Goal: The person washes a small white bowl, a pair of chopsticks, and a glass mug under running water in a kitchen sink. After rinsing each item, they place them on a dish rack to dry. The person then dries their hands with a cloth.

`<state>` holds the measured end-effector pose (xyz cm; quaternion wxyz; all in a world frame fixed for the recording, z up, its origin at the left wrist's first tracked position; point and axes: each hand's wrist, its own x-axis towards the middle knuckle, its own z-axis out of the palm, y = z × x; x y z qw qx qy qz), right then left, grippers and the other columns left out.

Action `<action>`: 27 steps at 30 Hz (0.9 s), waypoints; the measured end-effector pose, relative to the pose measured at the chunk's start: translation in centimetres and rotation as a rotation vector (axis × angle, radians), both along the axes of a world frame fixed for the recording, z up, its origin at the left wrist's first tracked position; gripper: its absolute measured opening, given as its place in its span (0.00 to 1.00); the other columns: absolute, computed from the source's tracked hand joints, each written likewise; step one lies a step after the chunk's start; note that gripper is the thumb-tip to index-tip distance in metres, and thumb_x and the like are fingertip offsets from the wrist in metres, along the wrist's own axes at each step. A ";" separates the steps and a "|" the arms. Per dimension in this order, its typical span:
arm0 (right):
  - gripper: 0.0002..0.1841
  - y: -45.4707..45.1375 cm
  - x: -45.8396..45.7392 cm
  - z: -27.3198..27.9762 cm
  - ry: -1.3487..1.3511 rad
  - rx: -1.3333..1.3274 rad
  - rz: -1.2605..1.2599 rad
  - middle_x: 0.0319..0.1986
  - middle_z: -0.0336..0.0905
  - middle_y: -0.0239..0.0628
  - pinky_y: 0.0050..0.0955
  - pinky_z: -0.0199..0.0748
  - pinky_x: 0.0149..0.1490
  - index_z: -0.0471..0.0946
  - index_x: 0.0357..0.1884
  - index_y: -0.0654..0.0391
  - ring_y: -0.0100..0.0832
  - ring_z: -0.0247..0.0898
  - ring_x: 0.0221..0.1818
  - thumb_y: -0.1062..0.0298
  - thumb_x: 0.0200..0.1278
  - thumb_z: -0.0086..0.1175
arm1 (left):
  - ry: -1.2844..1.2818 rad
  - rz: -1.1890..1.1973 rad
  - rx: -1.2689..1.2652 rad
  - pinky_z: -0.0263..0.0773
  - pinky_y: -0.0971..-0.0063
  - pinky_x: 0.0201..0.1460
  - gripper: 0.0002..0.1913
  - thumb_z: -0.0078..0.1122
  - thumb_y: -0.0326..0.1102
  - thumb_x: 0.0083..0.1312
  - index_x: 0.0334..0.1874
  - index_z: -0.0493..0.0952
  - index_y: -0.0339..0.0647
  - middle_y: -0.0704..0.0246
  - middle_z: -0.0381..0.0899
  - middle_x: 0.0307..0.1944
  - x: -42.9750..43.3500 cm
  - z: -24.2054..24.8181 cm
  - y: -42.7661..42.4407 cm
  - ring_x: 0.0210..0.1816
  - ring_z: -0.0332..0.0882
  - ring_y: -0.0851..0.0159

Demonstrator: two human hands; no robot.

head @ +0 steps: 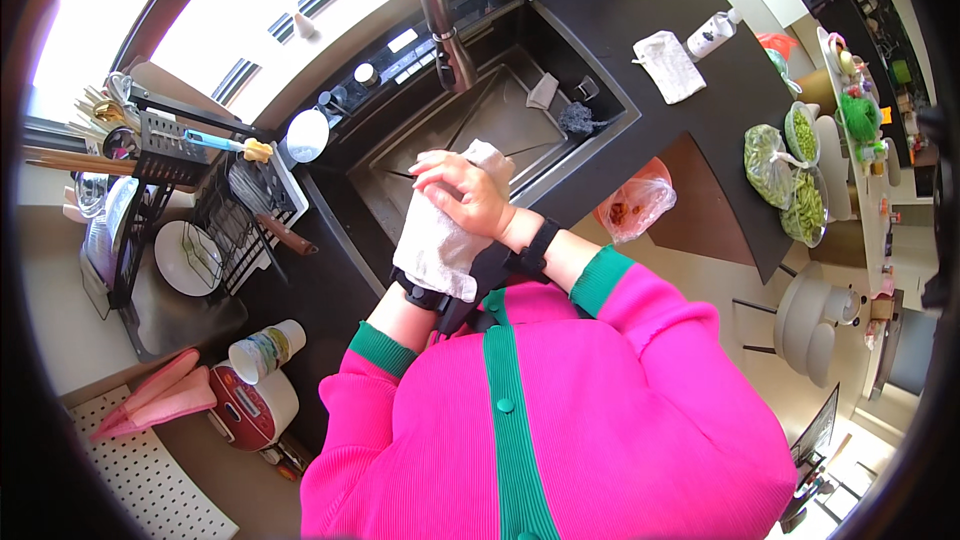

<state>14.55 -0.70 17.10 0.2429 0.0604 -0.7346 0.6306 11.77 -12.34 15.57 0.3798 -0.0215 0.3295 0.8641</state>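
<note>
A white cloth [442,240] is draped over my left hand, which it hides almost wholly; only the left forearm with its black wristband [420,294] shows below. My right hand [469,195] lies across the top of the cloth, its fingers bent over it and pressing it against the covered hand. Both hands are above the near edge of a dark sink [525,191]. Over the basin hangs a pull-out faucet [454,64]. Inside the sink, towards the right, are a grey folded cloth [542,92] and a dark mesh scourer [577,118].
To the left stand a black dish rack [247,195], a white plate [187,259], stacked paper cups [268,351] and a rice cooker [255,405]. Rightward, another white cloth [669,67] lies by a bottle [712,35]. A lined pink bin [637,202] sits below the counter edge.
</note>
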 end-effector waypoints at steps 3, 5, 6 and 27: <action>0.32 0.7 1.3 0.1 -0.124 0.408 0.131 0.65 0.63 0.45 0.45 0.41 0.74 0.67 0.64 0.55 0.45 0.52 0.71 0.42 0.66 0.46 | 0.082 -0.046 -0.018 0.49 0.68 0.73 0.27 0.37 0.47 0.74 0.71 0.51 0.43 0.63 0.54 0.70 0.2 0.2 -0.1 0.71 0.53 0.60; 0.36 0.2 2.2 0.4 -0.130 0.370 0.158 0.68 0.59 0.47 0.43 0.42 0.74 0.64 0.67 0.57 0.46 0.49 0.72 0.40 0.66 0.45 | 0.101 -0.063 -0.014 0.46 0.68 0.74 0.28 0.35 0.48 0.75 0.73 0.49 0.43 0.63 0.51 0.71 0.3 0.4 0.1 0.73 0.50 0.60; 0.36 0.1 2.4 0.6 -0.204 0.347 0.151 0.68 0.58 0.48 0.40 0.43 0.74 0.62 0.67 0.59 0.48 0.48 0.72 0.41 0.66 0.46 | 0.033 -0.035 -0.066 0.51 0.67 0.73 0.29 0.34 0.50 0.75 0.73 0.51 0.43 0.64 0.54 0.70 0.2 0.5 0.3 0.71 0.54 0.60; 0.11 7.7 13.0 10.2 -0.005 -0.378 -0.660 0.30 0.80 0.33 0.18 0.70 0.34 0.77 0.40 0.61 0.19 0.71 0.28 0.64 0.72 0.47 | -0.088 -1.003 -0.090 0.74 0.76 0.38 0.13 0.58 0.32 0.58 0.44 0.73 0.36 0.68 0.80 0.34 8.6 8.7 9.6 0.33 0.77 0.69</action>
